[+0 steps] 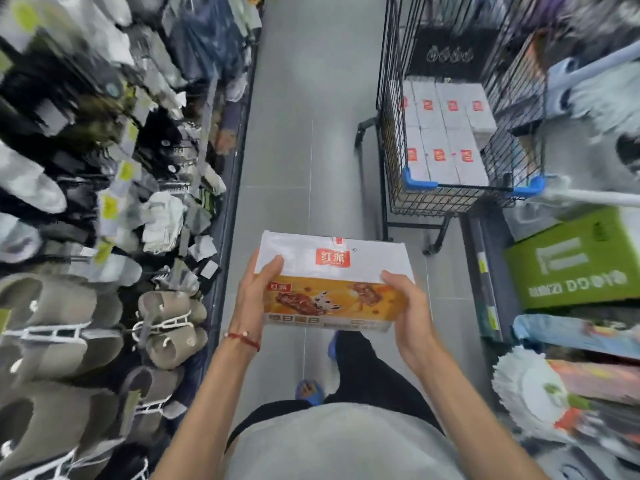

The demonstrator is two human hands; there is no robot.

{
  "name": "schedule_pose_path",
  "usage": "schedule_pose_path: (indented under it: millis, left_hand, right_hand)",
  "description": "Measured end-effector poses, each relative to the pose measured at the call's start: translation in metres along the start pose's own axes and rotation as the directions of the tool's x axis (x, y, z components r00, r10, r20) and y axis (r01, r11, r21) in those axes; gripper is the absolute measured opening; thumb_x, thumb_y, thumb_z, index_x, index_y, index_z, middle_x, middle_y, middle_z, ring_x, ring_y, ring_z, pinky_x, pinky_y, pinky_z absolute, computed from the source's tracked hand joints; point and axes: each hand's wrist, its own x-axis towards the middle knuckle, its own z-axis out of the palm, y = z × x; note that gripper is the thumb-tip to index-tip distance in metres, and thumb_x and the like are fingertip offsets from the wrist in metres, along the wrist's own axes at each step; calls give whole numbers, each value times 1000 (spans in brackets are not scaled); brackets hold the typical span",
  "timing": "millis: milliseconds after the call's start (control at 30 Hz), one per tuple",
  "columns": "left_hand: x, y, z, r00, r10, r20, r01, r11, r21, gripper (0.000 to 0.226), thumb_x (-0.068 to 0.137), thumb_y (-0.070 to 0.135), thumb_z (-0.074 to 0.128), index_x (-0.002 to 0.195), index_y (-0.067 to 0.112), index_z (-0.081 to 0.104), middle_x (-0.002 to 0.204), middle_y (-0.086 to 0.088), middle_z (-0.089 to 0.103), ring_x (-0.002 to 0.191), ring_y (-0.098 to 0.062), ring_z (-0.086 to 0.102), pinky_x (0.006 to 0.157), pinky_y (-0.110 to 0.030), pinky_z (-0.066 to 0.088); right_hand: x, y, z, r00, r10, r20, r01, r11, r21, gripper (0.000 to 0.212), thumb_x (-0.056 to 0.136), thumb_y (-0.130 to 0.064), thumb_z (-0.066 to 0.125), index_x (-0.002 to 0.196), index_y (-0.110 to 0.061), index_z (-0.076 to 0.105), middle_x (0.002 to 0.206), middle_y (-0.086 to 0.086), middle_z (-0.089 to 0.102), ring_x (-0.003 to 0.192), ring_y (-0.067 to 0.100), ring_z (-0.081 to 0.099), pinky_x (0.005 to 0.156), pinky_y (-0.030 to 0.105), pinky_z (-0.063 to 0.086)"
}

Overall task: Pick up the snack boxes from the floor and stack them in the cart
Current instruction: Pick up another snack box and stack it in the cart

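Note:
I hold a snack box [334,278] in front of me at waist height, white on top with a red logo and an orange picture on its near side. My left hand [254,294] grips its left end, thumb on the top face. My right hand [407,306] grips its right end the same way. Ahead to the right stands a black wire cart [446,199] with blue corner guards. Several white snack boxes [446,133] with red logos lie packed side by side inside it.
Grey tiled aisle floor [298,150] runs ahead. Racks of slippers [69,323] and socks line the left side. On the right are a green carton [575,261], mop heads [533,389] and a white pole [595,197] beside the cart. My blue-sandalled feet [308,391] are below the box.

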Motion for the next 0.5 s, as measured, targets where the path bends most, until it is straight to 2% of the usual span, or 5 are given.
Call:
schedule_pose_path:
  millis: [100,167,367,500]
  left_hand:
    - [51,32,27,1000,-1,-7,1,1000,16,65,83,54,65,134,15,60,116,-9,75,103,-30,74,76,-35,59]
    - [80,52,48,1000,-12,2,12,999,34,64,83,55,64,134,16,60,117,-9,75,104,-32,73,80,-40,58]
    - [170,122,108,999,18,47,-23,996,91,61,83,57,61,132,20,61,116,-8,76,107,-32,72,92,-53,57]
    - [237,167,143,994,17,106,-33,988,150,76,71,68,62,131,22,60,113,-7,76,106,-32,72,97,-58,54]
  right_hand:
    - [52,-37,0,1000,-6,-5,6,999,31,42,97,-26,56,137,-13,61,116,13,78,101,30,77,67,31,61]
    - [83,-58,-6,1000,-15,-24,16,999,47,42,97,-26,57,137,-13,61,116,13,78,100,29,77,66,27,60]
    - [173,-131,-13,993,-60,-105,71,992,101,55,86,-39,65,139,-22,63,125,7,76,117,31,72,93,44,55]
    - [226,-171,-13,978,-90,-187,120,980,158,59,88,-43,66,143,-23,60,131,6,74,122,30,70,102,47,53]
